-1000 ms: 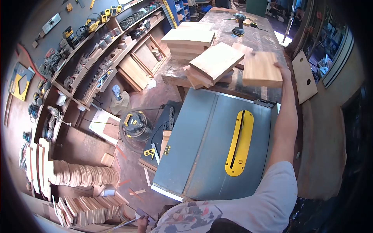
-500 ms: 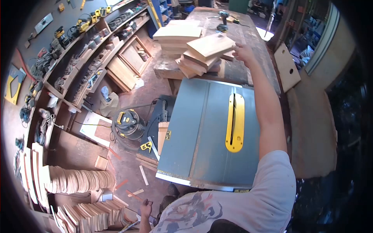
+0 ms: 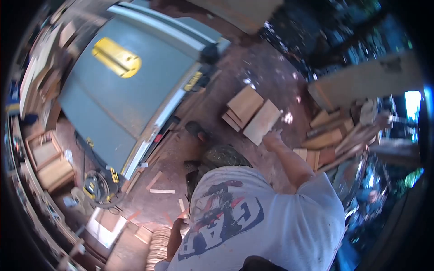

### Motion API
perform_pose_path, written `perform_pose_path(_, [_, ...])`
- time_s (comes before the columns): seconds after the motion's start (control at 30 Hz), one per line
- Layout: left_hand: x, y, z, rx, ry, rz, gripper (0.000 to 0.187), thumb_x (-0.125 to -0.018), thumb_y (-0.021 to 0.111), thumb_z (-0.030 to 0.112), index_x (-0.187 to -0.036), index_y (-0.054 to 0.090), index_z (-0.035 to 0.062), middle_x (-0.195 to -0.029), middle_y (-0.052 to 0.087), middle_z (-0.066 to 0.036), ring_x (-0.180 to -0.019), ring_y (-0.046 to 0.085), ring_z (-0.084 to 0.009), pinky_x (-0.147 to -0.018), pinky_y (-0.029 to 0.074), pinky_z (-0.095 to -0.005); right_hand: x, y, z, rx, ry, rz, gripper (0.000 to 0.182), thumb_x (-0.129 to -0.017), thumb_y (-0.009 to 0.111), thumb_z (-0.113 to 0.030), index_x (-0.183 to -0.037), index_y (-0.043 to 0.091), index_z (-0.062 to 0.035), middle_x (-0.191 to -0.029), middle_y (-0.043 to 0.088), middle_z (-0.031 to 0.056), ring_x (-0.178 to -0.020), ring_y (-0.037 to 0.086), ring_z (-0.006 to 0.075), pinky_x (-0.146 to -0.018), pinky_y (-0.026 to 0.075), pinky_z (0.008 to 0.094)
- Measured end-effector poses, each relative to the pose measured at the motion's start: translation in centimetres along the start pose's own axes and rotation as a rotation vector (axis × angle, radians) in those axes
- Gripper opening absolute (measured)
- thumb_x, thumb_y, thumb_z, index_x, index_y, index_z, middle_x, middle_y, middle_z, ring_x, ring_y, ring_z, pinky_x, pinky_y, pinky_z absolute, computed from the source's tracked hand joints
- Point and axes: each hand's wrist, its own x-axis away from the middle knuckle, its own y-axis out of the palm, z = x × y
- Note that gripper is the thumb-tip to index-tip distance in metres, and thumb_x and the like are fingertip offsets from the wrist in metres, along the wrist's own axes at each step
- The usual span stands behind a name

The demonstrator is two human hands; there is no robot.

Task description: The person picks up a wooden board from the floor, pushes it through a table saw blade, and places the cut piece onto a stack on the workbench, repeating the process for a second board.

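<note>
My right hand (image 3: 272,139) is closed on the near edge of a flat, light wooden board (image 3: 263,122). Right beside that board, on its left, lies a small stack of similar wooden boards (image 3: 245,105) low over the floor; whether the held board touches the stack or the floor is unclear. Low in the picture, my left hand (image 3: 179,224) hangs beside my shirt, dark and blurred, its fingers not clear enough to read.
The table saw (image 3: 122,90) with its yellow insert (image 3: 116,57) fills the upper left. Stacked boards (image 3: 41,74) stand beyond it. A shop vacuum (image 3: 97,187) is at lower left. Offcuts (image 3: 162,191) lie on the floor, and a scrap wood pile (image 3: 332,131) is at right.
The view has swung right and down, away from the boards on the bench. My right hand has moved from the bench stack to the floor area, with a board in it.
</note>
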Motion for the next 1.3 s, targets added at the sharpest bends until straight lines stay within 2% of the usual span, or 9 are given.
perform_pose_path(0.07, [3.1,-6.0,0.4,-0.3,0.569,0.109,0.058,-0.084,0.07,0.041,-0.127,0.062,0.0028,-0.085,0.067,-0.01,-0.085,0.068,-0.0288,-0.077,0.056,-0.0379,1.1,11.0,9.7,-0.341,0.036,0.109,0.071,-0.075,0.079,-0.04,-0.128,0.06,0.004,-0.131,0.061,0.0229,-0.119,0.061,0.04,-0.098,0.051,0.0494])
perform_pose_path(0.1, [0.2,-7.0,0.7,-0.18,0.603,0.504,0.059,-0.082,0.074,0.033,-0.127,0.061,-0.0015,-0.098,0.072,-0.017,-0.096,0.069,-0.0312,-0.087,0.055,-0.0405,1.5,13.6,12.0,-0.434,0.186,0.014,0.073,-0.075,0.079,-0.042,-0.129,0.06,0.0034,-0.132,0.061,0.0219,-0.12,0.06,0.0387,-0.097,0.051,0.048])
perform_pose_path(0.2, [11.7,-4.0,4.5,-0.681,1.004,0.613,0.056,-0.082,0.074,0.024,-0.127,0.06,-0.0065,-0.109,0.071,-0.022,-0.103,0.069,-0.0303,-0.087,0.055,-0.0401,0.2,19.8,16.7,-0.755,0.537,-0.177,0.077,-0.077,0.078,-0.046,-0.133,0.057,0.0019,-0.134,0.06,0.0189,-0.12,0.059,0.0364,-0.095,0.052,0.0452])
perform_pose_path(0.33, [20.1,3.7,11.6,0.071,0.752,0.262,0.051,-0.096,0.061,0.016,-0.141,0.047,-0.0033,-0.118,0.068,-0.014,-0.095,0.067,-0.0199,-0.076,0.052,-0.031,-9.0,29.1,14.8,-1.455,0.544,-0.299,0.081,-0.081,0.075,-0.049,-0.141,0.05,-0.0009,-0.136,0.056,0.015,-0.111,0.058,0.0392,-0.086,0.052,0.0509])
perform_pose_path(0.6, [29.4,19.9,13.4,-0.325,0.681,0.101,0.052,-0.098,0.064,0.017,-0.142,0.046,-0.0047,-0.122,0.067,-0.014,-0.103,0.065,-0.0176,-0.085,0.051,-0.0269,-26.9,36.8,11.8,-1.833,0.539,-0.113,0.09,-0.077,0.08,-0.054,-0.146,0.044,-0.0085,-0.134,0.055,0.0125,-0.114,0.055,0.032,-0.079,0.052,0.0529])
perform_pose_path(0.8, [29.5,20.1,10.9,-0.804,0.748,0.445,0.056,-0.091,0.072,0.024,-0.133,0.054,-0.0081,-0.115,0.071,-0.02,-0.1,0.069,-0.0212,-0.086,0.055,-0.0315,-26.9,31.2,13.4,-2.09,0.778,-0.073,0.059,-0.079,0.083,-0.044,-0.119,0.063,-0.0063,-0.099,0.065,0.0039,-0.075,0.057,0.0155,-0.059,0.048,0.0335])
perform_pose_path(1.0, [32.0,21.5,11.0,-0.639,0.795,0.446,0.058,-0.093,0.07,0.023,-0.137,0.049,-0.0086,-0.12,0.068,-0.021,-0.105,0.067,-0.0211,-0.091,0.053,-0.0317,-21.3,29.0,17.2,-2.213,0.426,-0.002,0.048,-0.084,0.078,-0.038,-0.117,0.061,-0.0077,-0.095,0.064,0.0032,-0.072,0.056,0.0127,-0.052,0.042,0.029])
perform_pose_path(1.13, [31.5,22.3,11.2,-0.647,0.984,0.376,0.056,-0.093,0.071,0.018,-0.137,0.049,-0.0087,-0.11,0.069,-0.016,-0.101,0.066,-0.0179,-0.09,0.053,-0.0296,-15.7,13.7,23.4,-2.45,0.548,0.047,0.041,-0.088,0.071,-0.03,-0.12,0.059,-0.0073,-0.099,0.065,0.0054,-0.077,0.063,0.0159,-0.059,0.053,0.0318])
perform_pose_path(1.3, [30.5,25.3,12.8,-0.495,1.203,0.269,0.054,-0.095,0.066,0.019,-0.136,0.048,-0.0108,-0.124,0.065,-0.021,-0.109,0.066,-0.0227,-0.095,0.052,-0.032,-7.7,5.1,26.8,-1.774,0.445,0.33,0.036,-0.082,0.07,-0.023,-0.114,0.064,-0.0068,-0.098,0.066,0.0082,-0.077,0.065,0.0195,-0.058,0.055,0.0305])
